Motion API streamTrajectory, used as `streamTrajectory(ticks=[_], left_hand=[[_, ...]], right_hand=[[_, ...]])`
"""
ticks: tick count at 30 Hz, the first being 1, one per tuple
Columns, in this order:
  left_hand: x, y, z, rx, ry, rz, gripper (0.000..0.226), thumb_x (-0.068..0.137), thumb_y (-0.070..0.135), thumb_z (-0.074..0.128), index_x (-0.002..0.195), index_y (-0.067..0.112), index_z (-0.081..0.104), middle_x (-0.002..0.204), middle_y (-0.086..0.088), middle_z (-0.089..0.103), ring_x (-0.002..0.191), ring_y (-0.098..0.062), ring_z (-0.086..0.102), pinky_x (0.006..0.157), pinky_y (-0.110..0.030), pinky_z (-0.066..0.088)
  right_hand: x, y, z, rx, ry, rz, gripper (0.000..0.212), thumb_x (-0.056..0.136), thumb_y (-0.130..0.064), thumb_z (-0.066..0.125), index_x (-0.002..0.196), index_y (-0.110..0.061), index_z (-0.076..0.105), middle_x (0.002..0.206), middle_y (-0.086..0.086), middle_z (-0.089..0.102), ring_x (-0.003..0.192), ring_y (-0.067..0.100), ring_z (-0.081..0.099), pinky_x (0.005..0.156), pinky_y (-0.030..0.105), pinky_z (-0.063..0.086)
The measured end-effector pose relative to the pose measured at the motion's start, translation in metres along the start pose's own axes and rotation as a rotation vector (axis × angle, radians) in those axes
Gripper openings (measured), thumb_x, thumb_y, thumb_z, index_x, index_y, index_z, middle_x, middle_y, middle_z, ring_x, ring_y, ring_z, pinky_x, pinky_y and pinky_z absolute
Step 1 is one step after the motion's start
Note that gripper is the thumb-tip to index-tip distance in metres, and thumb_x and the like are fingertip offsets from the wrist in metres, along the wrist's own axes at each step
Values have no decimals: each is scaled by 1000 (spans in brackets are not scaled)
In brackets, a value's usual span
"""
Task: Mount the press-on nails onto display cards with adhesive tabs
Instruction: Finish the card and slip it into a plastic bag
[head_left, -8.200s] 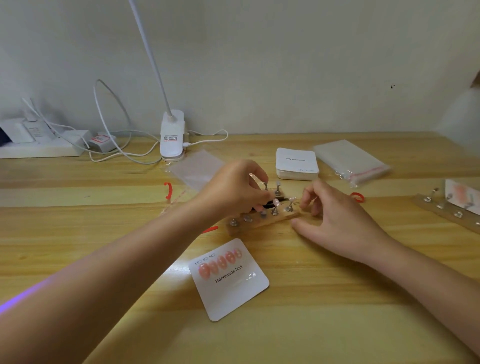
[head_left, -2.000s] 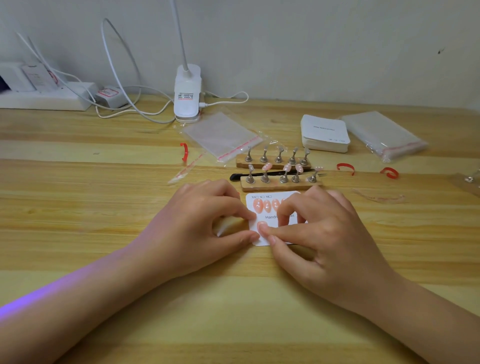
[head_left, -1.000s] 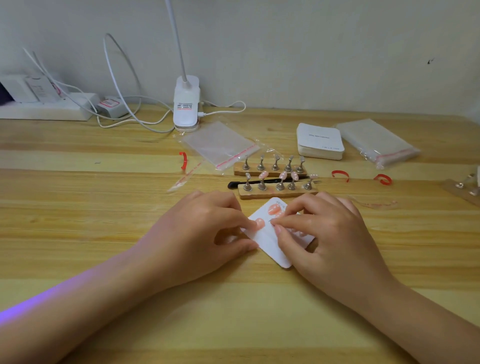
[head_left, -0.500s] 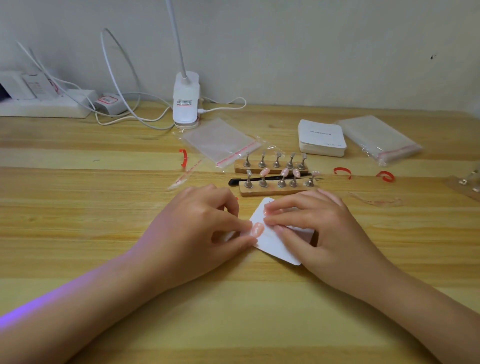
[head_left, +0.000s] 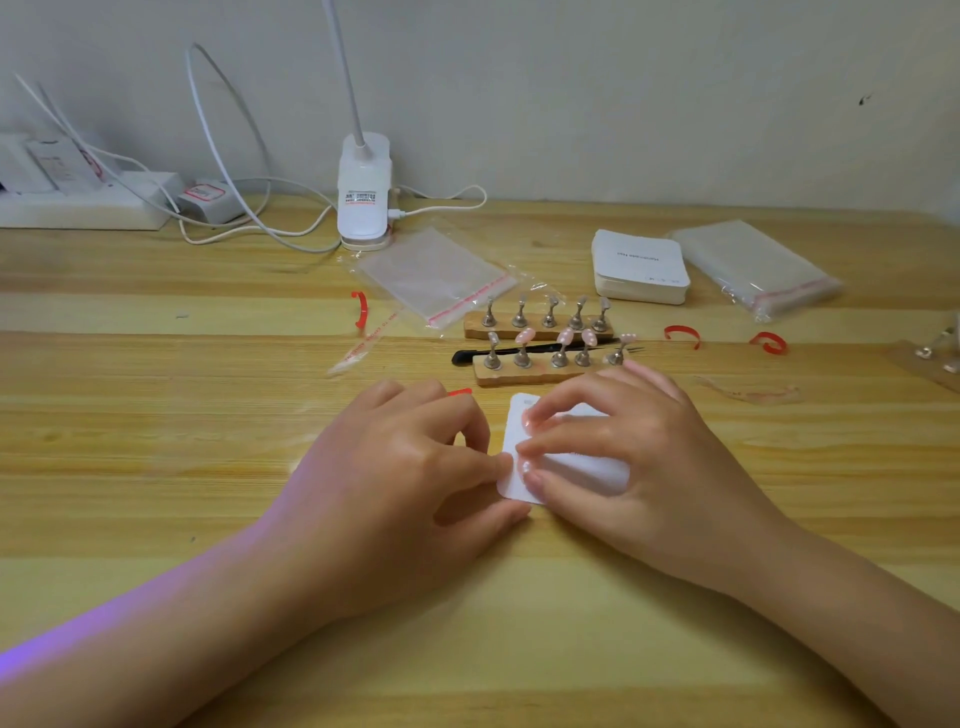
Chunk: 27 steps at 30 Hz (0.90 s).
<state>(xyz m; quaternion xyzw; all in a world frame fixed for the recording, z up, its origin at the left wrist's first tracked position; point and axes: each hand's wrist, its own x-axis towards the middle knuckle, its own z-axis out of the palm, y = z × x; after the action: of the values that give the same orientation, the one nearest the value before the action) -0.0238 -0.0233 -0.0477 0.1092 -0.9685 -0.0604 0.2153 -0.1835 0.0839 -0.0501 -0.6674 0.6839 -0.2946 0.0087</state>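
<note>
White card (head_left: 571, 470) is pressed flat on wooden table (head_left: 156, 441) | right hand (head_left: 639, 462) fingers spread over it | left hand (head_left: 395, 483) fingertips pinched at its edge

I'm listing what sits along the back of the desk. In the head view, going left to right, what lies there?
Power strip → small white adapter → lamp base → flat clear bag → stack of white cards → pack of clear bags.
</note>
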Motion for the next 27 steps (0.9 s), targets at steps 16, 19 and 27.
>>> streamTrajectory(ticks=[16, 19, 27], left_hand=[[2, 2, 2, -9, -20, 35, 24, 84, 30, 52, 76, 18, 71, 83, 8, 67, 75, -17, 61, 60, -32, 49], [1, 2, 3, -55, -26, 26, 24, 84, 28, 53, 75, 16, 71, 84, 7, 69, 74, -17, 63, 58, -30, 51], [1, 1, 2, -61, -36, 23, 23, 84, 27, 52, 76, 17, 71, 82, 6, 68, 73, -17, 63, 57, -30, 51]], right_hand=[[1, 6, 2, -52, 17, -54, 14, 79, -27, 63, 85, -23, 75, 88, -8, 63, 82, 11, 55, 96, 45, 36], [2, 8, 4, -28, 18, -57, 13, 78, -28, 64, 85, -22, 74, 87, -8, 62, 83, 11, 54, 94, 42, 36], [4, 12, 5, 94, 10, -56, 14, 77, -27, 66, 86, -20, 75, 83, -6, 61, 81, 6, 47, 82, 28, 32]])
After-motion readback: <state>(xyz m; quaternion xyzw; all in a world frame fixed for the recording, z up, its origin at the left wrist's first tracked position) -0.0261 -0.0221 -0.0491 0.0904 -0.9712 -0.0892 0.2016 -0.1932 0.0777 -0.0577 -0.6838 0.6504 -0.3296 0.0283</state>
